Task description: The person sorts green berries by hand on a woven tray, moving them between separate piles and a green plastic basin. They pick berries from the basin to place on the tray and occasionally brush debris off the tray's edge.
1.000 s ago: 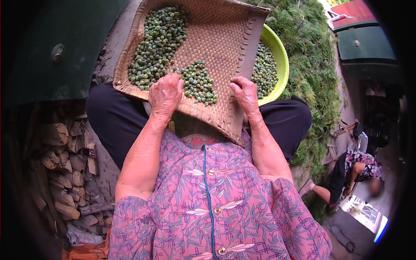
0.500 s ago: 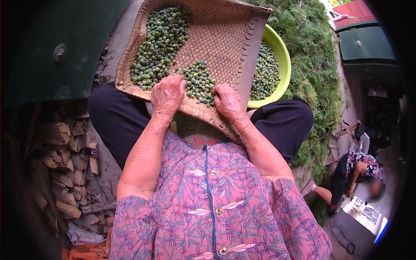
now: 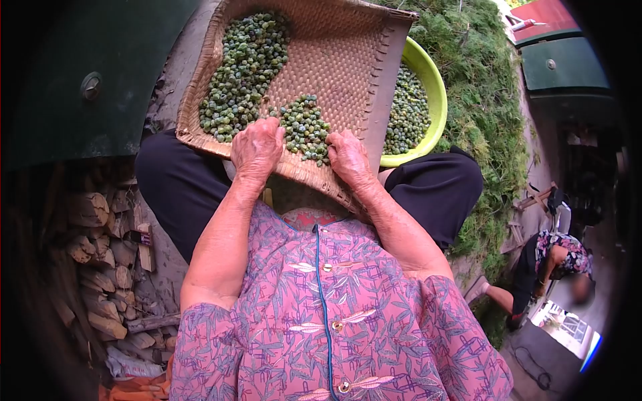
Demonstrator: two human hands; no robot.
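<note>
A woven basket tray (image 3: 334, 73) lies tilted across my lap with small round green fruits in it. The larger heap of green fruits (image 3: 247, 67) runs along its left side. A smaller pile (image 3: 304, 127) sits near the front edge, between my hands. My left hand (image 3: 257, 150) is closed at the left edge of the small pile, fingers curled down among the fruits. On the pile's right edge, my right hand (image 3: 348, 158) is also closed with bent fingers. What either hand's fingertips hold is hidden beneath them.
A yellow-green basin (image 3: 438, 87) with more green fruits stands right of the tray. Cut feathery greenery (image 3: 488, 127) covers the ground beyond. Split firewood (image 3: 100, 267) is stacked at left. Another person (image 3: 558, 260) bends over at far right.
My hands stay at the small pile with only slight finger movement. The other person's head and arms have shifted slightly.
</note>
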